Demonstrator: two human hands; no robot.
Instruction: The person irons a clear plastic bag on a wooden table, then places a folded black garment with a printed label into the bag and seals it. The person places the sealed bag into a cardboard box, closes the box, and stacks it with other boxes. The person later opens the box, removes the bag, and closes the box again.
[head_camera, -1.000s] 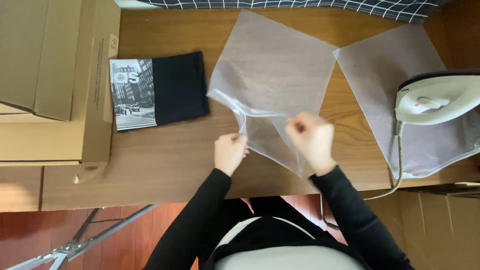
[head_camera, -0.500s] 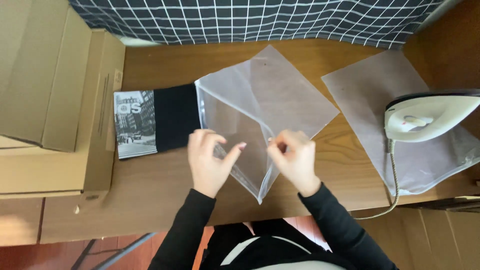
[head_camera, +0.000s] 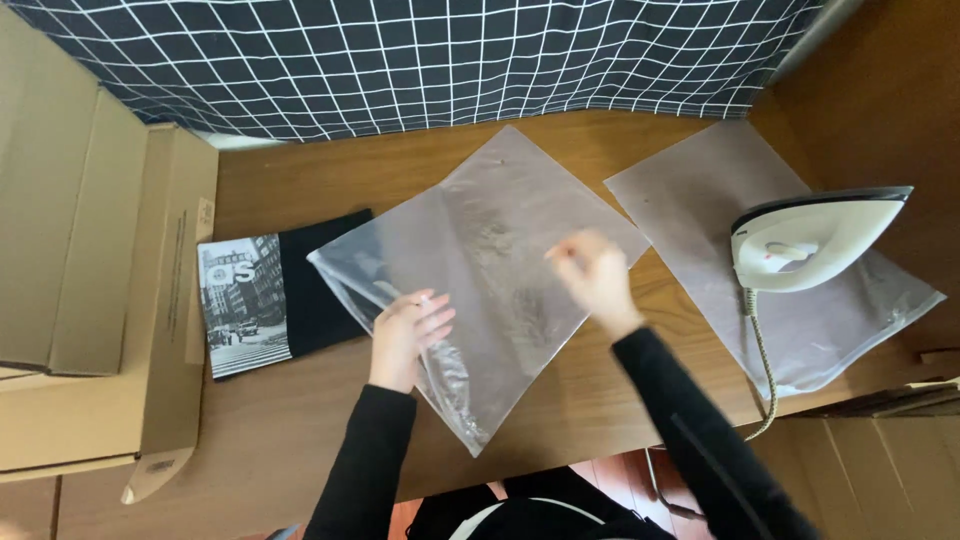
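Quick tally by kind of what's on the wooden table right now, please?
Translucent frosted plastic bags: 2, one under both hands, one under the iron
Folded black garment with a photo print: 1
White clothes iron: 1
Total: 4

Frosted see-through plastic bag (head_camera: 480, 270) on a warm brown wood tabletop (head_camera: 300, 420), black folded shirt (head_camera: 275, 295) with a black-and-white city photo print (greyscale, basically), navy cloth (head_camera: 420, 60) with white grid lines, white iron (head_camera: 815, 240), tan cardboard boxes (head_camera: 90, 280), black sleeves (head_camera: 370, 460).
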